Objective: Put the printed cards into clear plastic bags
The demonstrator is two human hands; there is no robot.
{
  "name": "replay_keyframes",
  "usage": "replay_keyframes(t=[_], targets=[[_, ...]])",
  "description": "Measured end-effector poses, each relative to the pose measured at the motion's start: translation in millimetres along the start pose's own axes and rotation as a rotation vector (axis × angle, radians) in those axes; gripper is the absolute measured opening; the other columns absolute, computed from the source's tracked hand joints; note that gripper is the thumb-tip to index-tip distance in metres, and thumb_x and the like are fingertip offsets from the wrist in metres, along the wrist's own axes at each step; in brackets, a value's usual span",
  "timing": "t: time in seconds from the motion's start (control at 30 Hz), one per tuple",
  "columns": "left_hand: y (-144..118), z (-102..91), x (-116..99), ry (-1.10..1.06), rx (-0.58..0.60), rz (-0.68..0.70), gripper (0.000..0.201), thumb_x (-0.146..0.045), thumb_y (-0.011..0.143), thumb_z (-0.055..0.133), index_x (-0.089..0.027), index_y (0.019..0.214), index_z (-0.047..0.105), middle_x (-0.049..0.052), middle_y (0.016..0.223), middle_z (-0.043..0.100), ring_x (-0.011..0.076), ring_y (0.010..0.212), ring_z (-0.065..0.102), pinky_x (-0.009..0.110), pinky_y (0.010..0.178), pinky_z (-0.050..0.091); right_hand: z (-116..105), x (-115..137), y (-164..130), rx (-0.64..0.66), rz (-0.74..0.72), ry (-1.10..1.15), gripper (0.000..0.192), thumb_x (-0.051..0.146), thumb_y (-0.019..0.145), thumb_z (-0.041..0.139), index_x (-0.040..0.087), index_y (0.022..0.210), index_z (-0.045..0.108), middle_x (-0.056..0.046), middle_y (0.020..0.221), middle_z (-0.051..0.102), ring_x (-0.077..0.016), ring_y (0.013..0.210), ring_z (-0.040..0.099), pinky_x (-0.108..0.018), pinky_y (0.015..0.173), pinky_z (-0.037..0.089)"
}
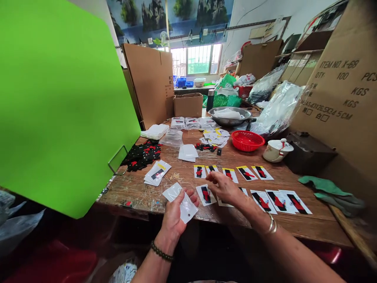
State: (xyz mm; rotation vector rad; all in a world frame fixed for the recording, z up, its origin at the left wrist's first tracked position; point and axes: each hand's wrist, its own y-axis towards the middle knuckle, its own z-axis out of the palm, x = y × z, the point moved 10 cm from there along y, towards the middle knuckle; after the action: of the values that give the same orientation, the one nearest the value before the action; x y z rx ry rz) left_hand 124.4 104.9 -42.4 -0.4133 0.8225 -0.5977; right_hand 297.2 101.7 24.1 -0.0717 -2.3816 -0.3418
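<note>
My left hand [174, 214] grips a small stack of clear plastic bags [180, 202] over the near edge of the wooden table [312, 224]. My right hand [224, 188] hovers with fingers spread just above the printed cards, each carrying a black-and-red clip, laid in two rows; it is nearest the card [205, 194] at the left of the front row. Whether it touches a card I cannot tell. The back row of cards [232, 173] lies just beyond its fingertips.
A pile of bagged cards [157, 173] and a heap of black-and-red clips [143, 154] lie at left. A red basket [247, 140], a white teapot [277, 149], a metal bowl [230, 115], cardboard boxes [338, 94] and a green cloth [331, 192] stand around. A green patch [59, 102] covers the left.
</note>
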Motion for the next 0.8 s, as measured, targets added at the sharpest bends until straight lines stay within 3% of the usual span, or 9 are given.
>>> replay_keyframes(t=[0.1, 0.23, 0.43, 0.57, 0.67, 0.8], targets=[[0, 16.9, 13, 0.073, 0.057, -0.051, 0.02, -0.021, 0.084, 0.066, -0.01, 0.1, 0.063, 0.013, 0.09, 0.074, 0.0199, 0.066, 0.071, 0.038, 0.07, 0.06, 3, -25, 17, 0.118, 0.074, -0.115, 0.023, -0.001, 0.074, 0.053, 0.015, 0.086, 0.066, -0.004, 0.084, 0.062, -0.015, 0.075, 0.056, -0.023, 0.068, 0.041], [3, 27.2, 23, 0.155, 0.101, -0.061, 0.026, -0.025, 0.082, 0.07, -0.011, 0.102, 0.063, 0.013, 0.09, 0.073, 0.0195, 0.064, 0.071, 0.035, 0.066, 0.06, 17, -30, 26, 0.183, 0.074, -0.134, 0.02, -0.001, 0.074, 0.057, 0.015, 0.081, 0.067, -0.003, 0.084, 0.06, -0.0131, 0.069, 0.054, -0.021, 0.062, 0.04], [10, 25.4, 29, 0.198, 0.122, -0.077, 0.032, -0.028, 0.08, 0.071, -0.011, 0.105, 0.061, 0.014, 0.092, 0.073, 0.0191, 0.061, 0.07, 0.034, 0.062, 0.06, 24, -38, 31, 0.214, 0.157, -0.101, 0.019, -0.002, 0.068, 0.06, 0.016, 0.069, 0.066, -0.003, 0.079, 0.061, -0.0094, 0.051, 0.049, -0.02, 0.049, 0.035], [12, 22.7, 31, 0.209, 0.102, -0.087, 0.028, -0.026, 0.082, 0.069, -0.011, 0.105, 0.061, 0.013, 0.091, 0.073, 0.0192, 0.062, 0.07, 0.033, 0.06, 0.059, 27, -38, 33, 0.282, 0.196, -0.077, 0.019, -0.002, 0.066, 0.059, 0.016, 0.061, 0.063, 0.001, 0.057, 0.056, -0.0093, 0.041, 0.045, -0.021, 0.044, 0.03], [12, 22.5, 32, 0.205, 0.102, -0.091, 0.028, -0.025, 0.082, 0.069, -0.012, 0.105, 0.061, 0.012, 0.092, 0.073, 0.0187, 0.063, 0.07, 0.033, 0.061, 0.059, 28, -36, 33, 0.298, 0.21, -0.063, 0.02, -0.002, 0.066, 0.059, 0.017, 0.058, 0.06, 0.003, 0.049, 0.052, -0.0096, 0.04, 0.044, -0.021, 0.044, 0.029], [14, 21.9, 33, 0.207, 0.116, -0.09, 0.029, -0.024, 0.08, 0.071, -0.013, 0.106, 0.062, 0.012, 0.095, 0.073, 0.019, 0.065, 0.071, 0.034, 0.064, 0.06, 25, -36, 35, 0.255, 0.217, -0.043, 0.016, 0.003, 0.071, 0.058, 0.018, 0.066, 0.06, 0.005, 0.053, 0.051, -0.0103, 0.046, 0.043, -0.021, 0.046, 0.028]])
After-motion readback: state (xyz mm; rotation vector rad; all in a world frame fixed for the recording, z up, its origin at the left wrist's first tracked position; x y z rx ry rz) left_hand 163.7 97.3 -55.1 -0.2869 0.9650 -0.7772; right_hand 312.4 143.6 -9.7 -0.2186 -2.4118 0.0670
